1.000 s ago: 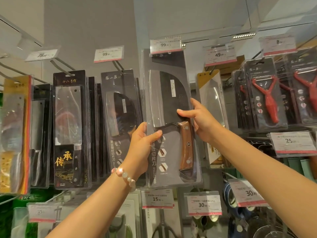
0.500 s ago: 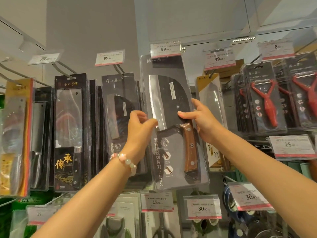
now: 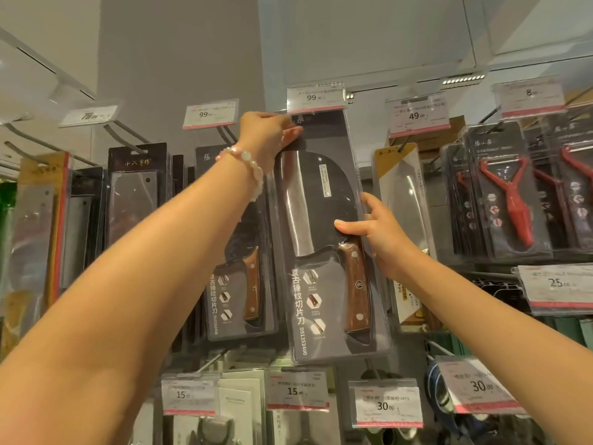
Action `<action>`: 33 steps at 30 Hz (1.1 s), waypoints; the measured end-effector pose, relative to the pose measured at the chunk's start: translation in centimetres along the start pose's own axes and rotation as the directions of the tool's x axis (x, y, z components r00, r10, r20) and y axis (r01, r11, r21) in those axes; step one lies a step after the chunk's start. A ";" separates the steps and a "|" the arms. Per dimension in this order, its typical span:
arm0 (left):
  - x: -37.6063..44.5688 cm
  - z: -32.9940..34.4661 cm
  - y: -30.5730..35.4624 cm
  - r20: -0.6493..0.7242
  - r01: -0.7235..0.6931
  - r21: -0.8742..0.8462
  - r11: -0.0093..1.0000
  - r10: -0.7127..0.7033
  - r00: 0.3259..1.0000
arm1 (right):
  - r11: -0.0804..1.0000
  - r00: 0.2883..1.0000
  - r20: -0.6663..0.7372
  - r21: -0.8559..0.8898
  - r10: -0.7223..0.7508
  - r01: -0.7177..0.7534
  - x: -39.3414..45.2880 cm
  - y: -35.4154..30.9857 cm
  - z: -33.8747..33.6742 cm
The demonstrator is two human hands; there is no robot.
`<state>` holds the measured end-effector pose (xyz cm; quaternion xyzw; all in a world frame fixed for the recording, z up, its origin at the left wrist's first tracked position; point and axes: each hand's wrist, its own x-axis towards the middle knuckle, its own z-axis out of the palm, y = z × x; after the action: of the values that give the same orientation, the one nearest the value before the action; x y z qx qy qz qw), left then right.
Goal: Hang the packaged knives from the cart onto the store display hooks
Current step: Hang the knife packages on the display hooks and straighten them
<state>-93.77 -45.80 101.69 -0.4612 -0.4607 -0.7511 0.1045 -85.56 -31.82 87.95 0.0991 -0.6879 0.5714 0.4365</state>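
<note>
A packaged cleaver [image 3: 324,239], dark card with a wood-handled blade under clear plastic, stands upright against the display, its top just under a 99.00 price tag [image 3: 316,97]. My left hand [image 3: 268,134] pinches the package's top left corner by the tag. My right hand [image 3: 378,234] grips the package's right edge at mid height, thumb across the front. The hook behind the tag is hidden by the package and tag. An identical packaged cleaver [image 3: 239,284] hangs on the neighbouring hook to the left.
More packaged knives [image 3: 134,194] hang at the left, a yellow-carded knife [image 3: 404,200] and red peelers [image 3: 510,194] at the right. Bare hooks [image 3: 122,136] jut out at upper left. Price tags and small goods fill the row below.
My left hand left the package's lower left edge and rose to its top corner. The package was lifted higher toward the 99.00 tag; my right hand kept its grip.
</note>
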 end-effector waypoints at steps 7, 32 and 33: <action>1.5 1.2 1.2 0.020 0.132 -0.142 0.981 -0.130 0.991 | 1.000 1.000 -0.013 -0.003 -0.018 0.018 0.1 0.1 0.0; 2.3 1.2 2.4 0.012 0.071 0.023 0.997 -0.071 0.997 | 0.996 1.000 0.011 0.090 -0.015 0.014 -0.2 -0.6 -0.6; 2.3 1.2 2.4 0.010 0.068 0.026 0.997 -0.068 0.998 | 0.996 1.000 0.014 0.089 -0.010 0.008 -0.2 -0.7 -0.7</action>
<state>-92.89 -45.54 105.12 -0.4478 -0.4861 -0.7459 0.0824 -84.70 -31.51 88.26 0.1257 -0.6645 0.5987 0.4292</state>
